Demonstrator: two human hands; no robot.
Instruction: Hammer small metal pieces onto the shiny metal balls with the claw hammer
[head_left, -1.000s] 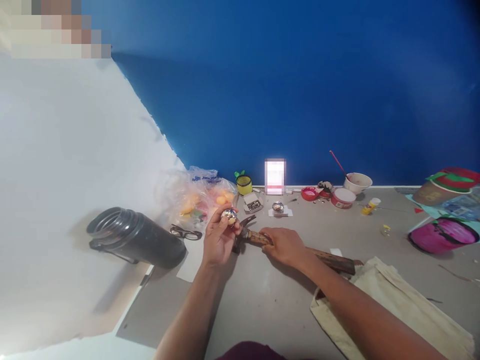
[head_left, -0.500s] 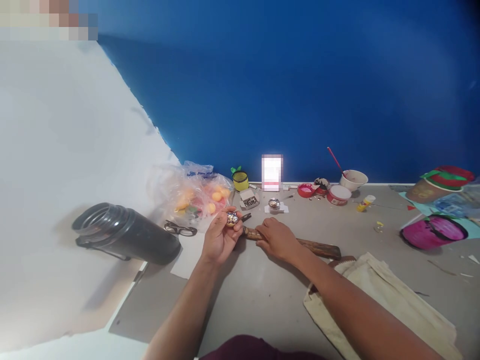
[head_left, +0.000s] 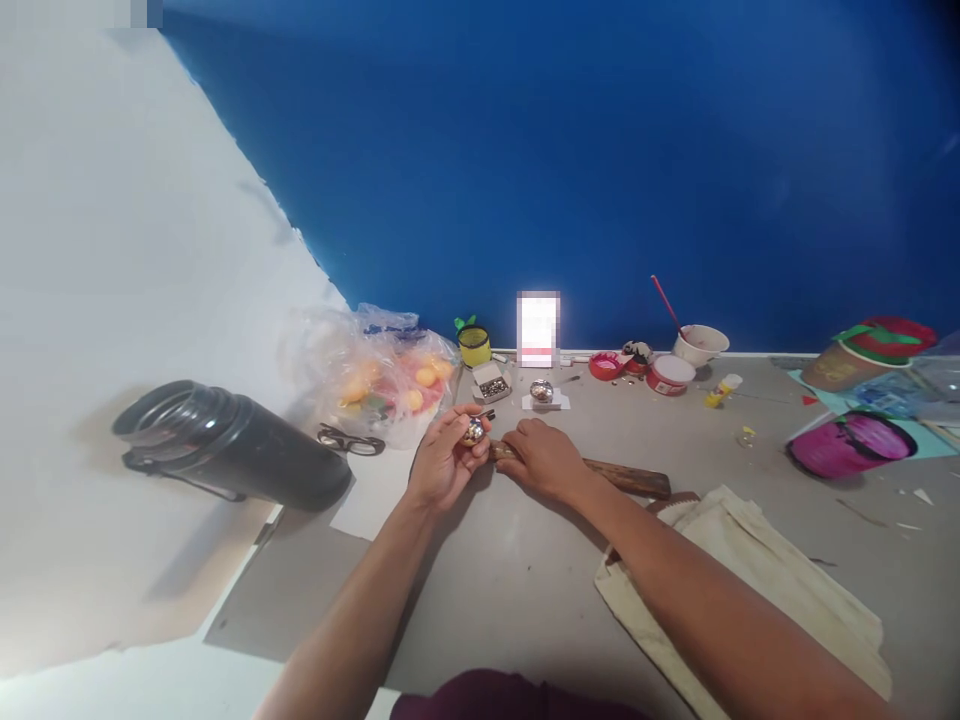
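My left hand (head_left: 448,460) is closed, its fingers pinching a shiny silver ball (head_left: 473,431) with a bumpy, reflective surface. Just to its right, my right hand (head_left: 546,458) lies with curled fingers over the wooden handle of what looks like a hammer (head_left: 628,477), which rests on the table. A dark forked tip shows beyond the left fingers; the rest of the head is mostly hidden. Behind the hands stand a small open box (head_left: 493,386) of shiny little pieces and a second silver object (head_left: 541,391) on white paper.
A dark flask (head_left: 240,440) and glasses (head_left: 352,441) are at left, near a plastic bag (head_left: 390,385) of orange and red things. Behind are a yellow cup (head_left: 474,346), a lit screen (head_left: 538,330), and a white bowl (head_left: 701,346). At right lie a cream cloth (head_left: 757,580) and pink cup (head_left: 851,445).
The silver ball has turned slightly in my left hand, and both hands have drawn a little closer together. My right hand has slid left along the handle. The camera view has shifted slightly.
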